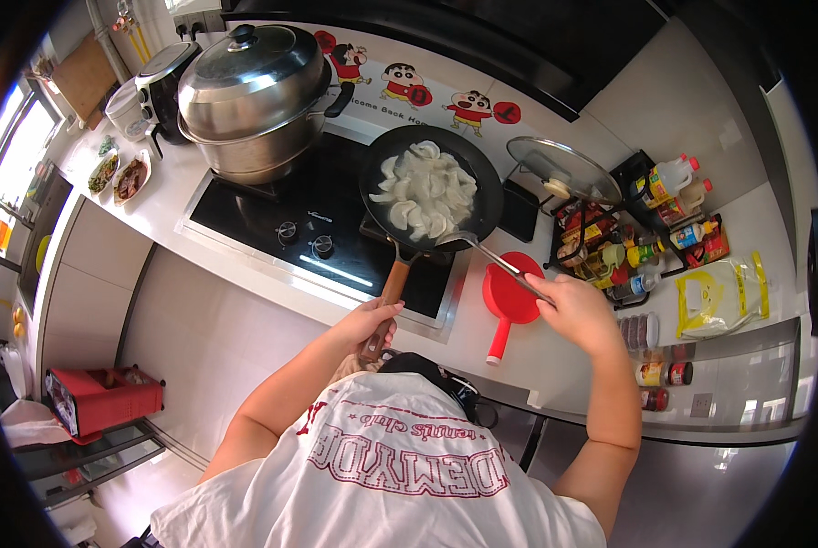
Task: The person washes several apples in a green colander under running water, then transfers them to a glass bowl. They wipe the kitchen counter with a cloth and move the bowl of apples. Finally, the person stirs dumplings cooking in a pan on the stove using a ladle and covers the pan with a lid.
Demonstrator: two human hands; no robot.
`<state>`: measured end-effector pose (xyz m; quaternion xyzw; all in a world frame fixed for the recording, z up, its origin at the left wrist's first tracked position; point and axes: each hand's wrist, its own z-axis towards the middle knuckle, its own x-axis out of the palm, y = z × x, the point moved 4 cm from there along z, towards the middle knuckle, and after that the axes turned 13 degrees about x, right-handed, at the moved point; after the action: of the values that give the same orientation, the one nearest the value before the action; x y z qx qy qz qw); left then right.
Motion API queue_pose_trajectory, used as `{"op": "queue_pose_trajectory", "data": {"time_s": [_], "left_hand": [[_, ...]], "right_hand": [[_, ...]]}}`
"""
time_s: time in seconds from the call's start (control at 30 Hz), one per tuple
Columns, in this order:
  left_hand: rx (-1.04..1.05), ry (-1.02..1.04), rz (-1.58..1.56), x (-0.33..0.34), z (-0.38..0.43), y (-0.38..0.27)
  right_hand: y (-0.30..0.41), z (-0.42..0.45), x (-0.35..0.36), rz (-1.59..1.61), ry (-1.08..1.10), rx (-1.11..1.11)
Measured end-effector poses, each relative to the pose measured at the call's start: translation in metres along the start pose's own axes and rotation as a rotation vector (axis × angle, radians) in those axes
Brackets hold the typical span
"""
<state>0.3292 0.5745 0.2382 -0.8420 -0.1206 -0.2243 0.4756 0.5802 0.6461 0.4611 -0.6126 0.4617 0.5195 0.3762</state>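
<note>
My left hand grips the brown wooden handle of a black wok. The wok rests over the right side of a black glass gas hob. Many pale dumplings lie inside it in cloudy liquid. In my right hand is the metal handle of a ladle or spatula. Its head sits at the wok's near right rim, by the dumplings, and its exact shape is partly hidden. Below that tool, a red plastic water scoop lies on the white counter, close to my right hand.
A large lidded steel steamer pot stands on the hob's left side. A glass lid leans behind a rack of sauce bottles at right. Beside them lies a yellow-and-clear bag. Two dishes of food and an air fryer are at left.
</note>
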Motion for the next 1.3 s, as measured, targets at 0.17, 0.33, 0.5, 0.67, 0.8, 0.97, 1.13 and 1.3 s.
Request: {"op": "queue_pose_trajectory", "data": {"time_s": [0.17, 0.33, 0.5, 0.67, 0.8, 0.97, 1.13, 1.3], "left_hand": [[0.008, 0.027, -0.019, 0.002, 0.000, -0.001], [0.018, 0.023, -0.028, 0.002, -0.001, -0.001], [0.018, 0.011, -0.059, 0.003, -0.002, -0.003], [0.019, -0.010, -0.072, 0.001, 0.000, 0.000], [0.021, -0.003, -0.076, 0.002, 0.000, -0.001], [0.021, 0.000, -0.092, -0.001, 0.002, 0.003], [0.026, 0.012, -0.100, 0.002, 0.001, 0.002], [0.006, 0.005, -0.023, -0.001, 0.002, 0.005]], "right_hand": [[0.010, 0.011, 0.029, 0.002, -0.007, -0.013], [0.020, 0.030, 0.063, -0.021, -0.008, 0.006], [0.030, 0.043, 0.088, -0.012, -0.012, 0.063], [0.036, 0.061, 0.098, 0.009, -0.118, 0.003], [0.039, 0.084, 0.110, 0.003, -0.186, -0.022], [0.046, 0.110, 0.120, 0.019, -0.214, 0.001], [0.046, 0.135, 0.119, 0.075, -0.201, 0.053], [0.023, 0.142, 0.102, 0.270, -0.264, 0.085]]}}
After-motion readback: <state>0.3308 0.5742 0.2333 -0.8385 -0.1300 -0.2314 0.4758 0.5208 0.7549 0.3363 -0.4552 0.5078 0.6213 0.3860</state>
